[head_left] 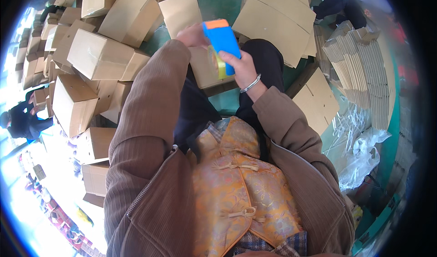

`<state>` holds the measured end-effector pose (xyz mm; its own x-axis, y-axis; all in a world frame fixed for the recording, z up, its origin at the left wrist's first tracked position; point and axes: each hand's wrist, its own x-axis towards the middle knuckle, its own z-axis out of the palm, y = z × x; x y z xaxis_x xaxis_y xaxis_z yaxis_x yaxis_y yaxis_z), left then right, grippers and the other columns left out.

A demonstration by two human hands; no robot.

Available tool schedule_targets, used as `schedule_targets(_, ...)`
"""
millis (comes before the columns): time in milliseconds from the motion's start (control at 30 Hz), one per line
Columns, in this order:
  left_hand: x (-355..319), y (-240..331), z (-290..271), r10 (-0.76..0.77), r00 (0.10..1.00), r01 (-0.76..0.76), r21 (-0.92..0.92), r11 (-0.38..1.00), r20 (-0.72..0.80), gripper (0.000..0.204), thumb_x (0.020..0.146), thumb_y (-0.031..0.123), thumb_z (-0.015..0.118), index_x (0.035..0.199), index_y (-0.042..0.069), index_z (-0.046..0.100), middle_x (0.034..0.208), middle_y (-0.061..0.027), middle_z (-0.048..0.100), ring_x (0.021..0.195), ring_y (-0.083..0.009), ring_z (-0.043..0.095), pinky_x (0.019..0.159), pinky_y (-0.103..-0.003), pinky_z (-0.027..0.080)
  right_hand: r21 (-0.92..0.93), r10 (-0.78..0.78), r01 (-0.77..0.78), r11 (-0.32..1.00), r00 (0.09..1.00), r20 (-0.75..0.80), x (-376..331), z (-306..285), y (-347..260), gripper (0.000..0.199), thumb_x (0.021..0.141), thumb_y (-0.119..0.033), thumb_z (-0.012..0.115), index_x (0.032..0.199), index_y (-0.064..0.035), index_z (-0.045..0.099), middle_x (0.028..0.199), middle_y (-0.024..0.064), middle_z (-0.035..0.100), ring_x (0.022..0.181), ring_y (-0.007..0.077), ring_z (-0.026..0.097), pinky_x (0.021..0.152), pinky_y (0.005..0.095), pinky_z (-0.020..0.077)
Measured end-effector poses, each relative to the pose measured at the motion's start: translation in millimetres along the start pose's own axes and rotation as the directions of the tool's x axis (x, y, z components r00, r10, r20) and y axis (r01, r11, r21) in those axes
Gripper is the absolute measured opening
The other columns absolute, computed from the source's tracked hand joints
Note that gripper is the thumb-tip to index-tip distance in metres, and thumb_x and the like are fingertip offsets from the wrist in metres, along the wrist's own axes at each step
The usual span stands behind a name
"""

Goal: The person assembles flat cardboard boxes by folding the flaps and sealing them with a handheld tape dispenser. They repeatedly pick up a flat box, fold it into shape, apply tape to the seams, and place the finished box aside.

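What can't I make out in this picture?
- Head view: left hand, blurred; fingertips lost behind the tape dispenser.
- Head view: right hand; most fingers hidden by the tape dispenser.
- Head view: co-worker, upper right; upper body cut off.
- Head view: background things, lower left; too small, glare-washed.

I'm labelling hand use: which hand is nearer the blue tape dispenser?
Right. The right hand grips the blue tape dispenser; the left hand is just left of it.
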<state>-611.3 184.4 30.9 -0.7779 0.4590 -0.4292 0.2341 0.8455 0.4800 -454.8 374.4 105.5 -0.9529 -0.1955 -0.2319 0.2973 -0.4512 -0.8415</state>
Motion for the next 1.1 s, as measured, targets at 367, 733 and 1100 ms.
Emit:
schedule_targets(367, -17, -13, -12, -0.091, 0.889, -0.089, -0.363, 0.928, -0.449, 0.038, 0.09, 0.04, 0.058, 0.11, 0.011, 0.07, 0.104, -0.0152, 0.07, 0.099, -0.0301, 0.066, 0.089, -0.039, 0.049, -0.161, 0.112, -0.112, 0.981, 0.994, -0.008, -5, 13, 14, 0.024, 0.091, -0.021, 0.065, 0.1, 0.0015, 0.062, 0.083, 0.0109, 0.068, 0.071, 0.018, 0.068, 0.066, 0.0297, 0.0544)
schedule_targets(733, -51, 47, -62, 0.005, 0.987, 0.087, -0.555, 0.827, 0.162, 0.08, 0.091, 0.071, 0.04, 0.1, -0.004, 0.067, 0.092, -0.0138, 0.065, 0.085, -0.0197, 0.061, 0.079, -0.033, 0.052, -0.145, 0.126, -0.118, 0.982, 0.991, 0.044, -16, 10, 25, 0.02, 0.091, -0.013, 0.064, 0.101, 0.0026, 0.059, 0.083, 0.0099, 0.067, 0.07, 0.0178, 0.067, 0.064, 0.0308, 0.0546)
schedule_targets(1100, -36, 19, -54, 0.039, 0.916, 0.337, -0.818, 0.465, 0.4, 0.038, 0.089, 0.042, 0.068, 0.092, 0.004, 0.068, 0.082, -0.0053, 0.067, 0.078, -0.0134, 0.064, 0.066, -0.028, 0.052, -0.155, 0.113, -0.105, 0.982, 0.993, 0.044, -21, 13, 24, 0.021, 0.09, -0.016, 0.065, 0.101, 0.001, 0.057, 0.08, 0.0103, 0.066, 0.069, 0.0173, 0.065, 0.063, 0.0302, 0.0529)
